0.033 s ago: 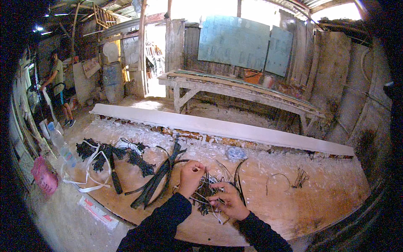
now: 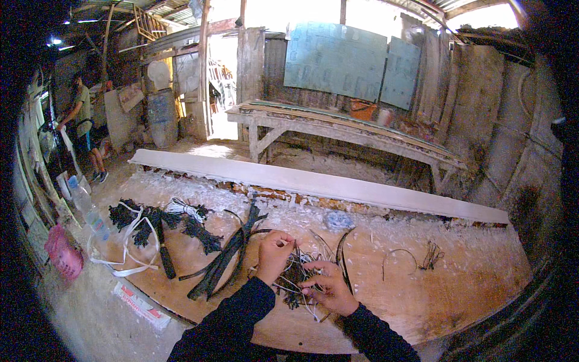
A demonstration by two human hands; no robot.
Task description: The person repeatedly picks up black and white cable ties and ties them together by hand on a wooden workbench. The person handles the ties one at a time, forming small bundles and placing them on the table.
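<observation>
White packet (image 2: pixel 142 304): is lying at the lower left of the frame, showing red lettering, small and slanted.
Pink bag (image 2: pixel 64 252): is bearing dark marks at the left, blurring past reading.
Blue board (image 2: pixel 335 60): is showing faint, unreadable marks at the upper centre.

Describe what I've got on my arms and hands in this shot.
Both arms wear long black sleeves, the left sleeve and the right sleeve reaching about to the wrists, with no markings I can make out. The left hand and right hand are bare, without gloves.
</observation>
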